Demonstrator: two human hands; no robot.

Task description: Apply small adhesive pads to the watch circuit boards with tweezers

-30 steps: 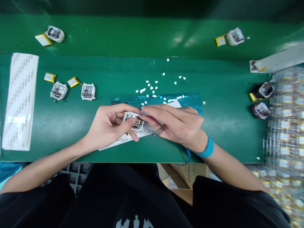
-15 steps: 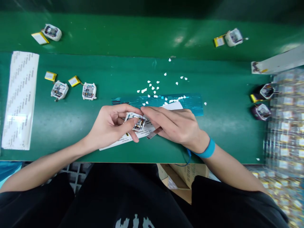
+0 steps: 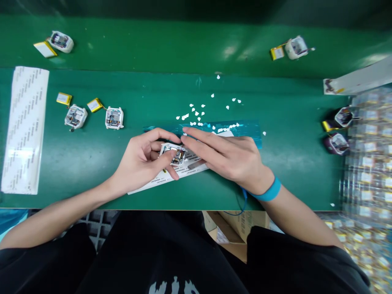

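My left hand pinches a white watch housing, its open side and circuit board facing up, with the thumb lying over the board. My right hand reaches in from the right, its fingertips touching or close to the housing's upper right corner. Out from under its palm sticks a flat metal tool, perhaps tweezers; its other end is hidden. Beneath both hands lies a white printed sheet. A bit of yellow, probably a battery, shows below the housing.
Small white round stickers lie scattered beyond my hands, some on a blue film strip. Watch housings with batteries stand at left, and dark ones at right. Stacked clear trays fill the right edge. A printed sheet stack lies far left.
My right fingers have lifted and straightened a little, and the metal tool has turned flatter and moved slightly up. The housing has shifted slightly left in my left hand.
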